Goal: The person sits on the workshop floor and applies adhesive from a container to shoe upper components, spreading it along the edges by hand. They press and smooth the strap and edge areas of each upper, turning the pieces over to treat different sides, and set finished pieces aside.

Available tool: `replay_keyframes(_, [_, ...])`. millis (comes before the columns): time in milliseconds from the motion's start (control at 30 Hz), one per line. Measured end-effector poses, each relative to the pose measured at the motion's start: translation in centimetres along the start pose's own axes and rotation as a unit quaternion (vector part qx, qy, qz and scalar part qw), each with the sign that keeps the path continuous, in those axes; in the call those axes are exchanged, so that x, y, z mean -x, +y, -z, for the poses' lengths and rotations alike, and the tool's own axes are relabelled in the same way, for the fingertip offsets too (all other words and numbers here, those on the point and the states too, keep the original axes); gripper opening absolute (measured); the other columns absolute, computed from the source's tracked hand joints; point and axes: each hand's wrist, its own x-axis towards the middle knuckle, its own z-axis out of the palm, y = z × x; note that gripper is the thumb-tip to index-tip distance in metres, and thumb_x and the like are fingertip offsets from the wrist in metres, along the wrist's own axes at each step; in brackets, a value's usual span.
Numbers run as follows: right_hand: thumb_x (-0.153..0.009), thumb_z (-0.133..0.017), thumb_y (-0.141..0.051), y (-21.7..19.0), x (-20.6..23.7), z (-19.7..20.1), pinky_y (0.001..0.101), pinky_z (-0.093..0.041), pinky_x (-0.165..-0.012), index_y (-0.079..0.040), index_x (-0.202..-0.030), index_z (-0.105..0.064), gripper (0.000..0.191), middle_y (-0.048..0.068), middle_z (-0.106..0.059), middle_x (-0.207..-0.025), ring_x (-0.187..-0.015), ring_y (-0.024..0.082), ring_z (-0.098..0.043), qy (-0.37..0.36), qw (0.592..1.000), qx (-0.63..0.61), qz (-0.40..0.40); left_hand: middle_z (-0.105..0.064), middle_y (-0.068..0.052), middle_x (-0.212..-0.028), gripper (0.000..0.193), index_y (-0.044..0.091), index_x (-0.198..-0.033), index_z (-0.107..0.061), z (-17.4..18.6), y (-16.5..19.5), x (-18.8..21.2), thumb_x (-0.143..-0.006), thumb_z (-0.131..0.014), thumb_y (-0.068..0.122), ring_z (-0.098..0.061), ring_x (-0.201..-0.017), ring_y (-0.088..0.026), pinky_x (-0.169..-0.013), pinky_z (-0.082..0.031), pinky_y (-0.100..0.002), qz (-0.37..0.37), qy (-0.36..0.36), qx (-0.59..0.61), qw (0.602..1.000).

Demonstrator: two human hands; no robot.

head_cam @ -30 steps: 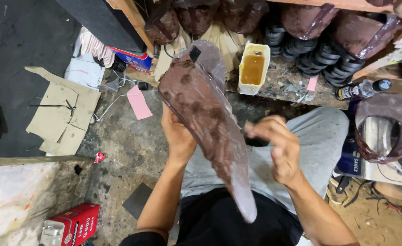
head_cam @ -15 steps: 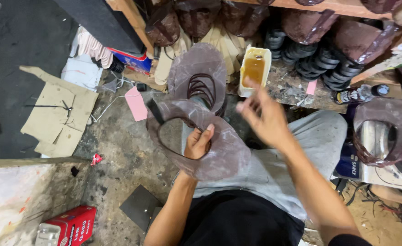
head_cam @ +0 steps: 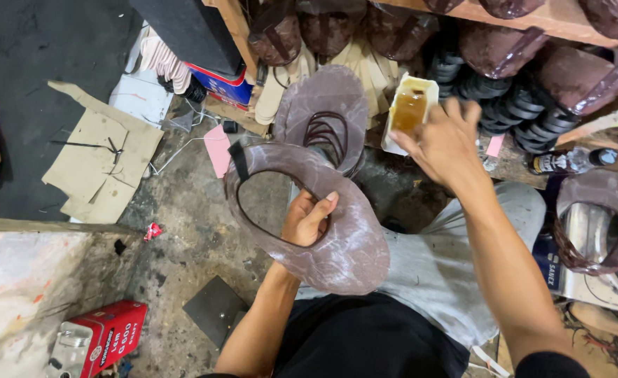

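My left hand [head_cam: 307, 217] grips a brownish-purple leather piece [head_cam: 344, 245] with a large oval cut-out, holding it flat above my lap, thumb on its inner edge. A similar leather piece [head_cam: 323, 98] lies just beyond it. My right hand [head_cam: 443, 143] is stretched forward with fingers spread, resting at the white tub of amber glue [head_cam: 408, 112]. It holds nothing that I can see.
Dark leather pieces hang from a wooden shelf [head_cam: 533, 19] at the top, above stacked black rings [head_cam: 512, 105]. A pink slip [head_cam: 218, 150] and cardboard pieces [head_cam: 99, 161] lie on the floor at left. A red box [head_cam: 106, 336] sits bottom left, a dark bottle [head_cam: 568, 161] at right.
The leather piece turned from edge-on to flat, showing its oval cut-out. My right hand let go of it and reached forward to the glue tub.
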Motion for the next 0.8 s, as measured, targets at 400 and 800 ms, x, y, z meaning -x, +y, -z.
replay_keyframes(400, [-0.098, -0.016, -0.085, -3.6, 7.4, 1.5, 0.0376, -0.039, -0.104, 0.008, -0.124, -0.071, 0.111, 0.013, -0.054, -0.108, -0.108, 0.024, -0.049, 0.045, 0.783, -0.618, 0.05, -0.068, -0.005, -0.117, 0.031, 0.0, -0.132, -0.057, -4.8, -0.8, 0.0, -0.102, -0.063, 0.004, -0.064, -0.106, -0.013, -0.095, -0.05, -0.029, 0.08, -0.083, 0.025, 0.993])
replay_keyframes(800, [-0.101, -0.009, -0.082, -2.9, 9.3, 1.3, 0.037, -0.035, -0.104, 0.0, -0.11, -0.077, 0.108, 0.012, -0.057, -0.104, -0.103, 0.024, -0.048, 0.122, 0.82, -0.556, 0.058, -0.07, -0.01, -0.115, 0.024, -0.002, -0.127, -0.059, -4.9, 1.4, 0.8, -0.104, -0.061, 0.005, -0.067, -0.105, -0.018, -0.093, -0.053, -0.034, 0.071, -0.058, 0.026, 0.995])
